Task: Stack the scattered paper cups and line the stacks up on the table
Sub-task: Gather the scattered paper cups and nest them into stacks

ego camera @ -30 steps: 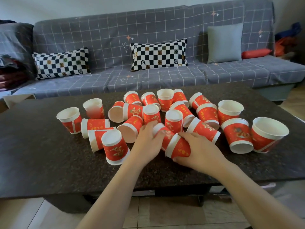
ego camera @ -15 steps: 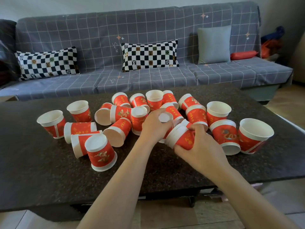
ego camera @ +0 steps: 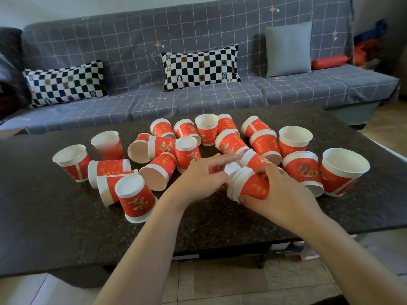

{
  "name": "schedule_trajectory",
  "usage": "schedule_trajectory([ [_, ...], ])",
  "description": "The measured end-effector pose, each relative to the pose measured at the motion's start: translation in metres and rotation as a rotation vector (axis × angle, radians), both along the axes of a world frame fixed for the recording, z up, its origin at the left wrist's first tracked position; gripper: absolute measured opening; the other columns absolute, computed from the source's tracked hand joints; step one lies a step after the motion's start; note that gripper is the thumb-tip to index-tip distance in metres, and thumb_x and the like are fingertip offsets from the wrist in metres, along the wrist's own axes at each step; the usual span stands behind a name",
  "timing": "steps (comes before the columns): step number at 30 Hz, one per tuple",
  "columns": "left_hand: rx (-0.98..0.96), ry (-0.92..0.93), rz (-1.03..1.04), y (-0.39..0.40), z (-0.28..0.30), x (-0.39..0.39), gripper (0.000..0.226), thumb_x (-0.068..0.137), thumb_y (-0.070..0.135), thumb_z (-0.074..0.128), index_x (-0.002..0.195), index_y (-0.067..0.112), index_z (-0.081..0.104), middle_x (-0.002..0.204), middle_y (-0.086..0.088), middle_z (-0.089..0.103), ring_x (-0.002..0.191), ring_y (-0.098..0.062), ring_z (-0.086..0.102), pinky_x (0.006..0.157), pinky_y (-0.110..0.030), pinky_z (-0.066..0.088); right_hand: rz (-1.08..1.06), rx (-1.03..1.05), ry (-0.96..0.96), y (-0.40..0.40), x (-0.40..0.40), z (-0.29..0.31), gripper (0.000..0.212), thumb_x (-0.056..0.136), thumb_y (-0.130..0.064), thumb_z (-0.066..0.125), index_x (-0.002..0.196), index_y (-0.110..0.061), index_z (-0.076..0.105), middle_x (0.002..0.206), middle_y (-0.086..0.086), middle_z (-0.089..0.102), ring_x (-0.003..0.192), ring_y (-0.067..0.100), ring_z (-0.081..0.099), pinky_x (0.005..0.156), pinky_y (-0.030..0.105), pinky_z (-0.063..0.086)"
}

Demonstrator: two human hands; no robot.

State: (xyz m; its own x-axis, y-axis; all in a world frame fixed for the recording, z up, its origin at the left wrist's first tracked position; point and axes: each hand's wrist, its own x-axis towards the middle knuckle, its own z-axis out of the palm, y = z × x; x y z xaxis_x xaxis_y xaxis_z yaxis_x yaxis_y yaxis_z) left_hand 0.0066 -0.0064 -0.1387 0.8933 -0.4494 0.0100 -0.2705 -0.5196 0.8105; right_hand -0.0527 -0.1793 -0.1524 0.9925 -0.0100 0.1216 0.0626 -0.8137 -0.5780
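Observation:
Several red paper cups with white rims lie scattered on the dark stone table (ego camera: 66,227), some upright, some upside down, some on their sides. My right hand (ego camera: 279,194) is closed around a short nested stack of cups (ego camera: 248,186) held sideways, rims pointing left. My left hand (ego camera: 200,179) grips another cup (ego camera: 232,168) at the mouth of that stack; its body is mostly hidden by my fingers. An upside-down cup (ego camera: 135,200) stands nearest me on the left. A large upright cup (ego camera: 342,170) stands at the far right.
A grey checked sofa (ego camera: 198,93) runs behind the table, with two black-and-white checked cushions (ego camera: 200,67) and a plain grey cushion (ego camera: 288,48). Bare table surface lies in front of the cups and to the far left. Tiled floor shows below the table's near edge.
Both hands have lifted from the pile and come together. The right hand's cup has turned into a nested stack, and the left hand has brought another cup to its mouth.

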Motion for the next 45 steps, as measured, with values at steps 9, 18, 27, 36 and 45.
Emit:
schedule_trajectory([
  [9, -0.054, -0.061, 0.151, -0.008, -0.007, -0.007, 0.040, 0.093, 0.019, 0.053, 0.132, 0.027, 0.053, 0.130, 0.017, 0.048, 0.123, 0.002, 0.040, 0.102, -0.010, 0.028, 0.072, 0.034, 0.081, -0.007, -0.009, -0.003, 0.080, 0.061, -0.076, 0.053, 0.127, -0.034, 0.036, 0.118, -0.013, 0.057, 0.102, 0.009, 0.059, 0.086, 0.035, 0.052],
  [18, -0.151, 0.231, 0.199, -0.024, -0.006, 0.002, 0.036, 0.099, 0.026, 0.034, 0.120, 0.026, 0.064, 0.126, 0.006, 0.060, 0.116, -0.009, 0.051, 0.102, -0.030, 0.040, 0.010, 0.004, 0.006, 0.023, 0.011, -0.013, 0.069, 0.074, -0.055, 0.066, 0.128, -0.025, 0.036, 0.122, -0.001, 0.051, 0.102, 0.017, 0.056, 0.078, 0.030, 0.048],
  [27, 0.647, -0.316, 0.600, -0.002, -0.008, 0.058, 0.053, 0.093, 0.029, 0.047, 0.144, 0.025, 0.033, 0.157, -0.014, 0.021, 0.144, -0.039, 0.018, 0.116, -0.056, 0.011, -0.035, 0.017, -0.055, 0.026, 0.025, -0.012, 0.071, 0.077, -0.058, 0.060, 0.133, -0.025, 0.033, 0.126, -0.004, 0.050, 0.109, 0.016, 0.053, 0.084, 0.033, 0.049],
  [36, 0.736, -0.173, 0.421, -0.008, 0.011, 0.024, 0.054, 0.078, 0.037, 0.067, 0.125, 0.020, 0.046, 0.120, -0.007, 0.058, 0.104, -0.026, 0.057, 0.076, -0.037, 0.046, -0.057, 0.090, 0.009, 0.011, 0.014, -0.006, 0.070, 0.075, -0.056, 0.063, 0.131, -0.028, 0.033, 0.127, -0.005, 0.050, 0.107, 0.016, 0.055, 0.082, 0.035, 0.051],
  [45, -0.298, 0.204, 0.607, 0.005, 0.013, 0.008, 0.074, 0.065, 0.060, 0.073, 0.118, 0.012, 0.055, 0.108, 0.002, 0.064, 0.100, -0.016, 0.060, 0.087, -0.035, 0.050, -0.043, 0.287, -0.022, 0.016, 0.010, -0.005, 0.068, 0.074, -0.048, 0.068, 0.130, -0.028, 0.035, 0.125, -0.004, 0.050, 0.103, 0.015, 0.054, 0.085, 0.038, 0.052],
])
